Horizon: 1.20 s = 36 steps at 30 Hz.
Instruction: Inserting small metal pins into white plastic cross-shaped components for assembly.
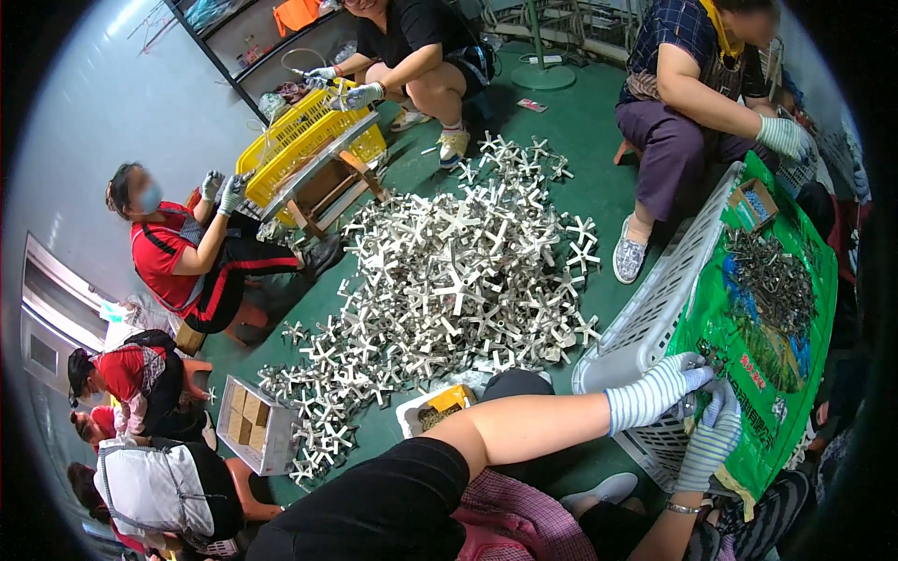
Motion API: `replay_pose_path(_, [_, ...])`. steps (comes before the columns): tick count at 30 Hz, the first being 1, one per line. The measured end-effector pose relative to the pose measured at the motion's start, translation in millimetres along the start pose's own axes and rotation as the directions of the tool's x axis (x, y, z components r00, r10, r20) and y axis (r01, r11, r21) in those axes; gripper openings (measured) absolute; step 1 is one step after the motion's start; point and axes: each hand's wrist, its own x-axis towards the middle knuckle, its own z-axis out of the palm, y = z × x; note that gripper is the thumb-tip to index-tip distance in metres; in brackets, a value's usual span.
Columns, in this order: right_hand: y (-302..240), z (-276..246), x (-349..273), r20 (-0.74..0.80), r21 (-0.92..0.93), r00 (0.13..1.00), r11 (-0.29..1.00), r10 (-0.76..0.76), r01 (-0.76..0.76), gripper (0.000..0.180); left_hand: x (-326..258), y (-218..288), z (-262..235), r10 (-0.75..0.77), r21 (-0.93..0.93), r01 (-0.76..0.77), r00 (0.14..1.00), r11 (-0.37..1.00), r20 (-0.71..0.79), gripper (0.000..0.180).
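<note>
At the far left of the frame a person in a red shirt (159, 257) sits with both gloved hands raised toward a yellow crate (299, 136), which rests tilted on a small wooden stool (332, 182) in the upper left. Below that, in the lower left, an open cardboard box (254, 425) lies on the green floor (571, 201).

The middle of the frame is filled by a broad heap of pale cross-shaped metal pieces (449, 280), spreading from the upper centre down toward the box. Just below the heap, a small white tray (432, 409) holds dark small parts.

From the lower centre, the person's bare left forearm runs rightward to the left hand (666, 385) in a striped glove. It rests on the rim of a white plastic basket (645, 318); its grip is loosely curled, and I cannot tell whether it holds anything. Just right and slightly lower, the right hand (706, 441), also gloved, lies at the edge of a green printed sack (776, 383) draped over the basket, fingers bent, grip narrow, contents not visible.

On the sack, upper right of the hands, lies a pile of dark metal fasteners (772, 280), with a small open carton (753, 204) above it. Another seated person's gloved hand (784, 137) reaches toward that end.
</note>
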Motion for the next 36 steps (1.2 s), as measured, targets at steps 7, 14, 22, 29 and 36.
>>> replay_pose_path(7, [23,-1,3,-0.025,0.285,0.977,0.938,0.211,-0.195,0.029,4,1,-3,0.046,-0.018,-0.046,0.999,0.999,0.009,0.033])
replay_pose_path(14, [18,2,5,0.011,0.432,0.969,0.873,0.247,-0.227,0.032,16,-16,-9,0.137,0.083,-0.141,0.99,0.987,0.044,0.03])
replay_pose_path(22, [11,-3,6,-0.01,0.454,0.965,0.861,0.261,-0.228,0.025,0,4,-2,0.063,0.055,-0.065,0.997,0.996,0.038,0.029])
replay_pose_path(29, [14,-1,8,0.005,0.484,0.966,0.845,0.258,-0.228,0.023,5,-1,-3,0.062,0.039,-0.064,0.997,0.997,0.05,0.031])
replay_pose_path(36, [12,1,8,-0.008,0.546,0.96,0.806,0.28,-0.23,0.027,7,-4,-5,0.066,0.041,-0.067,0.997,0.997,0.033,0.033])
